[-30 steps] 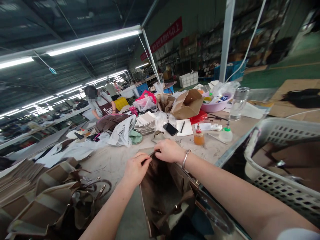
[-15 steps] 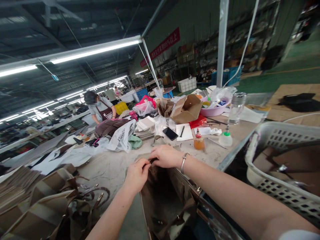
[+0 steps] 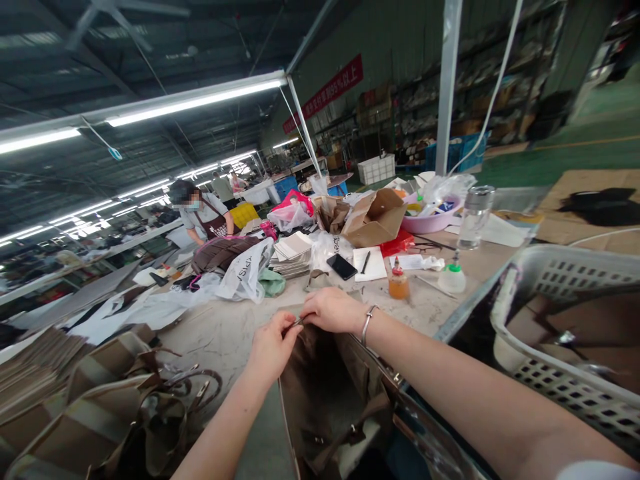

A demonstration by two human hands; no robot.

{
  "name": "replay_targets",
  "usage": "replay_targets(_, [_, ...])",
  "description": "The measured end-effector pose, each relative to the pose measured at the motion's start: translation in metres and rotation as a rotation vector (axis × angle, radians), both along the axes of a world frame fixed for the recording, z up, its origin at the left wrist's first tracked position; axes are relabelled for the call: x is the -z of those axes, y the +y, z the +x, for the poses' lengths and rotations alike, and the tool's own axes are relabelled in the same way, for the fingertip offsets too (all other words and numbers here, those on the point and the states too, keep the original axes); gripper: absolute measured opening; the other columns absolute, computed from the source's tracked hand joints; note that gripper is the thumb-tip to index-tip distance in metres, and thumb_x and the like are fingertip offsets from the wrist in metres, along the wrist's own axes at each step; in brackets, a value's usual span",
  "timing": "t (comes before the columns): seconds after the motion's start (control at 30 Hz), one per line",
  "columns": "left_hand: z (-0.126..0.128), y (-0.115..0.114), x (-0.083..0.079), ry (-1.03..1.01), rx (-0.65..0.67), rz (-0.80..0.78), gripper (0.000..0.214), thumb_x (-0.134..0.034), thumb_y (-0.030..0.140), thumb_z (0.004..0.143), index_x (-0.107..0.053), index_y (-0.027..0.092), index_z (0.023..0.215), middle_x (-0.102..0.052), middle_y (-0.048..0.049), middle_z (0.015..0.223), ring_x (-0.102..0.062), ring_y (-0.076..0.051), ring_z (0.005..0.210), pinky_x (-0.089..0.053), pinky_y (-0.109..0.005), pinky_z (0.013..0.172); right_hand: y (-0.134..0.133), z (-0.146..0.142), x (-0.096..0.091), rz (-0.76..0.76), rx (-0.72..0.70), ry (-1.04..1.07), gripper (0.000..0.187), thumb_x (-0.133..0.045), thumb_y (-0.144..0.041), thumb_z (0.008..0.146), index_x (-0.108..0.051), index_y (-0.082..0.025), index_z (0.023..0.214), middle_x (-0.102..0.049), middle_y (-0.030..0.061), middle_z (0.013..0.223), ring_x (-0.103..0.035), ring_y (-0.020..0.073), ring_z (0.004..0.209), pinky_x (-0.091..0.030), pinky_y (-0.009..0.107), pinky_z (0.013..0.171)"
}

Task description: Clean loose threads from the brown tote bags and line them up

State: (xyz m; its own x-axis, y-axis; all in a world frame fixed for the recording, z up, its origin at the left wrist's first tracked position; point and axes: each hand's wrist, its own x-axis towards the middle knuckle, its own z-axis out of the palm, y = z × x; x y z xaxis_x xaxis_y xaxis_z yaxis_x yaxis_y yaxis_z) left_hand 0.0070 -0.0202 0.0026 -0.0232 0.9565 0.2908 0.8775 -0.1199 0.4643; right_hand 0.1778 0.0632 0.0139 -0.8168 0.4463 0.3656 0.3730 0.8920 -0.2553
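A brown bag (image 3: 325, 393) stands in front of me with its mouth facing up and its dark inside showing. At its far top edge, my left hand (image 3: 275, 343) pinches the rim between thumb and fingers. My right hand (image 3: 330, 311), with a metal bangle at the wrist, grips the same edge just to the right. Both sets of fingertips nearly meet there. A strap with metal hardware lies inside the bag's near part. What exactly sits between the fingertips is too small to make out.
More brown bags (image 3: 95, 407) lie at the left. A white plastic basket (image 3: 505, 327) stands at the right. Beyond my hands are an orange glue bottle (image 3: 399, 285), a green-capped bottle (image 3: 453, 279), a phone (image 3: 342, 267) and a cardboard box (image 3: 375, 217). A co-worker (image 3: 207, 213) stands across the table.
My left hand's fingers have shifted slightly up along the bag's rim, with thumb and forefinger opened a little more. My right hand stays at the rim. The view has barely moved.
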Motion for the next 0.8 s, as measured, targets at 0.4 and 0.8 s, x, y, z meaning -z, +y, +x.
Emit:
replay_targets(0.4, [0.0015,0.0006,-0.001,0.108,-0.038,-0.075,0.019,-0.051,0.03,0.081,-0.067,0.02,0.085,-0.071,-0.0017,0.081,-0.064,-0.018,0.073,-0.046,-0.027,0.063,0.0034,0.0037,0.0028,-0.026,-0.012,0.053,0.024,-0.061,-0.036,0.078,-0.069,-0.021,0.096,-0.067,0.0026,0.091,-0.06,0.0156,0.081,-0.039,0.023,0.067])
replay_targets(0.8, [-0.0004,0.0053,0.0027,0.042,-0.073,-0.101,0.015,-0.053,0.029,0.078,-0.065,0.02,0.081,-0.069,0.0003,0.076,-0.061,-0.015,0.07,-0.042,-0.025,0.064,0.0081,0.002,0.0102,-0.107,0.093,0.072,0.015,-0.062,-0.029,0.075,-0.072,-0.021,0.085,-0.068,0.0017,0.082,-0.059,0.0144,0.076,-0.039,0.021,0.066])
